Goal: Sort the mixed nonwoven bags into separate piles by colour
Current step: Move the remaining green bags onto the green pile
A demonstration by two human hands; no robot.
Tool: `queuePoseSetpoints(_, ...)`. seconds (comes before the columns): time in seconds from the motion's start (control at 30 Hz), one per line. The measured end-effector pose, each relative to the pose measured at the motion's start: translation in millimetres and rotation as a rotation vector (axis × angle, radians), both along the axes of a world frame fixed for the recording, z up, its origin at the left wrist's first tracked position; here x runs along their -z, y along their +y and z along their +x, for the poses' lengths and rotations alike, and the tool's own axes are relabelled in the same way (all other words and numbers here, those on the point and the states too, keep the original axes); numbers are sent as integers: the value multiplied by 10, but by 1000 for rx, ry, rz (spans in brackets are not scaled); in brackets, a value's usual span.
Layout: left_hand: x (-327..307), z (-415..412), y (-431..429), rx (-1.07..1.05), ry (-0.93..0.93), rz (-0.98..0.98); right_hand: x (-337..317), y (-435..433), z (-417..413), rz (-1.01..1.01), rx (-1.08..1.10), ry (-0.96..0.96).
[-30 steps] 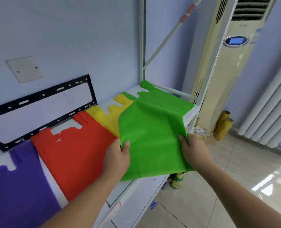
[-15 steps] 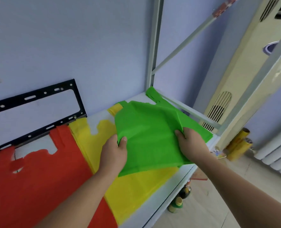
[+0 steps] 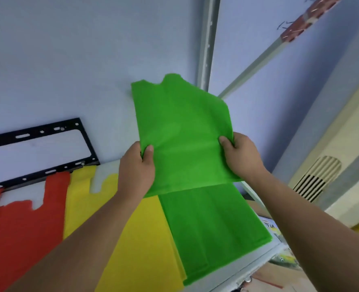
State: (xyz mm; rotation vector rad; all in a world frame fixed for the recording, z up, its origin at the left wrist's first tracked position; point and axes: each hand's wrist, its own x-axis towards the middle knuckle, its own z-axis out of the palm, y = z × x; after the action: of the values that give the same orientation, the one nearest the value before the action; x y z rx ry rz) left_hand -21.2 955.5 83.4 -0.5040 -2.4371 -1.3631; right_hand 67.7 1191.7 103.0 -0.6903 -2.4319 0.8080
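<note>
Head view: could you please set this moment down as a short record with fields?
Held: green bag, raised in front of the wall, handles up
Left: left hand grips the bag's left edge, thumb on the front
Right: right hand grips its right edge
Piles: on the shelf, from left to right, red pile, yellow pile, green pile
Below the held bag: the green pile
Wall: black bracket above the red pile

Black wall bracket [image 3: 41,152]; cream air conditioner [image 3: 330,165]
</note>
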Motion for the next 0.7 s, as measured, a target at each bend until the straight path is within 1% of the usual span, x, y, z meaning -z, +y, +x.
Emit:
queuePoseSetpoints(0.07,297,130,136,2,-158,-41,302,198,77,-48,23,-144)
queuePoseSetpoints(0.13,608,288,231,27,-378,-102,636,334,193,-95,45,-304)
queuePoseSetpoints(0.2,846,435,265,49,-583,-138,891,413,301,-118,23,-458)
queuePoseSetpoints(0.27,1015,534,251,92,-714,-187,1042,457,389,-124,5,-583)
queuePoseSetpoints(0.33,1085,579,229,147,-781,-239,1133,482,453,-132,8,-637)
queuePoseSetpoints(0.43,1095,594,205,198,-835,-261,1188,481,513,-117,16,-626)
queuePoseSetpoints(0.6,989,667,225,239,-912,-221,1242,432,555,-51,-1,-541)
queuePoseSetpoints(0.63,984,681,216,239,-906,-221,1248,417,570,-35,-7,-502)
queuePoseSetpoints(0.7,991,698,196,237,-891,-219,1262,369,634,15,-36,-357)
